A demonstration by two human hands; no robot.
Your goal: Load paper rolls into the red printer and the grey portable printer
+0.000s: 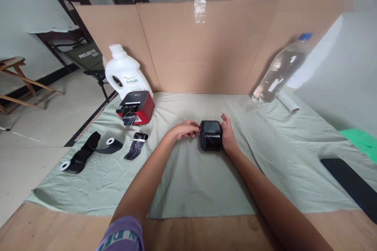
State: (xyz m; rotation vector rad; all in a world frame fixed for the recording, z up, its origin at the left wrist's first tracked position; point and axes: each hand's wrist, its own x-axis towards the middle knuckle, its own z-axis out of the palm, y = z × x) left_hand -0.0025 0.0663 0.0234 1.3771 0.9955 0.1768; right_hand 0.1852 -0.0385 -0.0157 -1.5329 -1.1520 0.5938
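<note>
A small black label printer (211, 141) with a dark, glossy front stands on the green-grey cloth in front of me. My right hand (229, 133) grips its right side, some fingers reaching up past the far edge. The bent fingers of my left hand (188, 128) close in on its left side, with the tips touching it; what they press there is too small to see. To the left sits a red and black label printer (145, 110) with crumpled dark film at its front. Near it lie a short roll of dark film (137, 147) and an unrolled black ribbon (85, 153) on two white cores.
A white jug (126, 70) stands behind the red printer. At the back right, a clear bottle with a blue cap (278, 72) leans beside a white tube (288, 102). A cardboard panel (206, 55) closes off the back. A dark phone (350, 184) lies at right.
</note>
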